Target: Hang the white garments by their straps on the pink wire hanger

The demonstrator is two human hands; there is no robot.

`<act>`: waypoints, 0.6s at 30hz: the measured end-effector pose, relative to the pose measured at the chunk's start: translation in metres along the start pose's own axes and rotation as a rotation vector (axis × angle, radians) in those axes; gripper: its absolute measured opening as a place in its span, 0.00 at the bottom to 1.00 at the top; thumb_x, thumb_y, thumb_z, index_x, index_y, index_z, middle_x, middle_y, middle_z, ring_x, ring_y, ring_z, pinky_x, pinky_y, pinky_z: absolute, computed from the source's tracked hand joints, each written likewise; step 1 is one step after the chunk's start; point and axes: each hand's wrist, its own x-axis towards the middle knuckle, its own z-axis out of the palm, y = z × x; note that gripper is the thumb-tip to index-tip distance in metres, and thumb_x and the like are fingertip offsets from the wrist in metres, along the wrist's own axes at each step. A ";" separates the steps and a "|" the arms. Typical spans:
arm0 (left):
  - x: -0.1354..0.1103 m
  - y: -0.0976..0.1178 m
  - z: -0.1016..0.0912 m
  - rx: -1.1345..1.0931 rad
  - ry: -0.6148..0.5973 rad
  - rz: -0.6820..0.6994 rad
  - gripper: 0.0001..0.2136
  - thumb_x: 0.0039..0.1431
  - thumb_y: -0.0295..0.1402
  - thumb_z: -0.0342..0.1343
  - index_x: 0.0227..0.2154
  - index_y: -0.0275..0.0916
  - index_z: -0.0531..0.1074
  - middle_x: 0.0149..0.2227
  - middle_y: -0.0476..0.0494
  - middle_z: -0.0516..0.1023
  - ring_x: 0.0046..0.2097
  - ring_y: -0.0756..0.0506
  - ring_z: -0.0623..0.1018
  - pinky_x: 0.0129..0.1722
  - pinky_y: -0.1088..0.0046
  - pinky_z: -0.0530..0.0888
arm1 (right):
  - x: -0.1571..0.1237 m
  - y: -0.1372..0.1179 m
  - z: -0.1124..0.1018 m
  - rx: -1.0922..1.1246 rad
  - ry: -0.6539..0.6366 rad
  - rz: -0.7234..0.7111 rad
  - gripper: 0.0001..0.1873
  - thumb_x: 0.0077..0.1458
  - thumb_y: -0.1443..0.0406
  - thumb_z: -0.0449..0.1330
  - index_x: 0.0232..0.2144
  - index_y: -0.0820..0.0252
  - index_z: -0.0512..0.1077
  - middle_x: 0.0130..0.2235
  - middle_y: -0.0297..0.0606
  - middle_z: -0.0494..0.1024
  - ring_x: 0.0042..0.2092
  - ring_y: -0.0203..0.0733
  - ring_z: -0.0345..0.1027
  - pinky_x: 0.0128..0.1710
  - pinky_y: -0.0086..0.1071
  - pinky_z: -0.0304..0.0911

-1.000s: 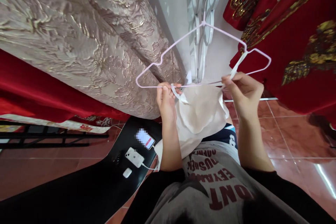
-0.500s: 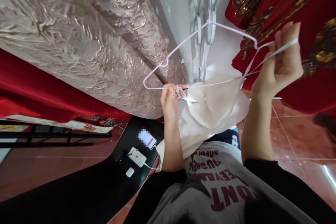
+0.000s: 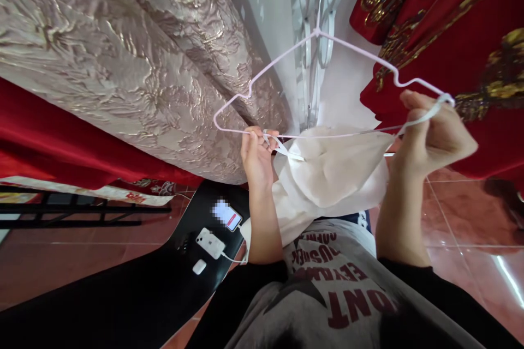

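A pale pink wire hanger (image 3: 282, 62) hangs in front of me. Draped from its bottom bar is a white garment (image 3: 331, 172) with thin straps. My left hand (image 3: 256, 155) is closed around the bar's left part, and the garment's left strap runs past its fingers. My right hand (image 3: 436, 133) is closed on the right strap (image 3: 426, 114), stretched over the hanger's right shoulder.
A beige brocade fabric (image 3: 135, 60) hangs at left, over red cloth. Red gold-embroidered garments (image 3: 462, 49) hang at right. White hangers (image 3: 315, 16) hang behind. Two phones (image 3: 219, 226) and a small white case (image 3: 199, 266) lie on a black surface (image 3: 123, 294). The floor is red tile.
My right hand rose from the bottom bar, pulling the right strap up and out, then came down over the hanger's right shoulder. The left hand stayed on the bar.
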 end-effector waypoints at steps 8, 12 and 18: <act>-0.005 -0.002 0.002 0.031 -0.022 -0.043 0.18 0.60 0.47 0.68 0.33 0.43 0.67 0.34 0.46 0.83 0.28 0.51 0.70 0.34 0.72 0.70 | -0.016 0.052 -0.011 0.032 0.302 0.099 0.23 0.75 0.51 0.48 0.60 0.47 0.76 0.53 0.40 0.83 0.50 0.47 0.83 0.58 0.57 0.73; -0.005 -0.006 0.003 0.034 -0.042 -0.062 0.17 0.61 0.47 0.67 0.32 0.43 0.67 0.36 0.45 0.84 0.28 0.51 0.70 0.34 0.71 0.70 | -0.028 0.035 -0.020 0.081 0.390 0.167 0.24 0.75 0.53 0.44 0.57 0.44 0.78 0.52 0.37 0.84 0.53 0.46 0.82 0.61 0.55 0.72; -0.008 -0.010 0.007 0.028 -0.051 -0.060 0.17 0.62 0.48 0.67 0.33 0.42 0.67 0.37 0.44 0.86 0.27 0.51 0.70 0.34 0.72 0.71 | -0.025 -0.013 -0.015 0.068 -0.268 0.294 0.12 0.65 0.62 0.65 0.49 0.50 0.83 0.47 0.39 0.87 0.56 0.53 0.81 0.60 0.56 0.73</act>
